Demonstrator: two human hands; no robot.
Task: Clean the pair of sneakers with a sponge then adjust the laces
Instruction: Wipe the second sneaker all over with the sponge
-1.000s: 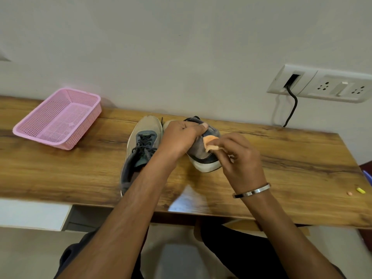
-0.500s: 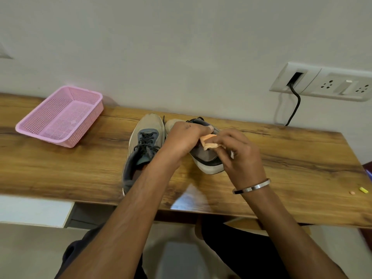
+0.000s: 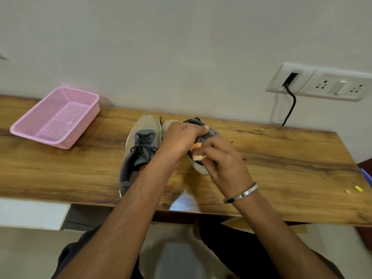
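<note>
No text, brand, number or sign can be read anywhere in the frame. The two sneakers (image 3: 141, 150) at the centre show no legible logo, the pink basket (image 3: 58, 117) at the upper left bears no label, and the socket panel (image 3: 320, 85) at the upper right carries no readable marking.

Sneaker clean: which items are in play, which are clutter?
In play:
- grey sneaker tilted in left hand at
- orange sponge in right hand
- second grey-beige sneaker flat on the desk

Clutter:
- pink plastic mesh basket
- wall socket panel
- small yellow and orange bits
</note>
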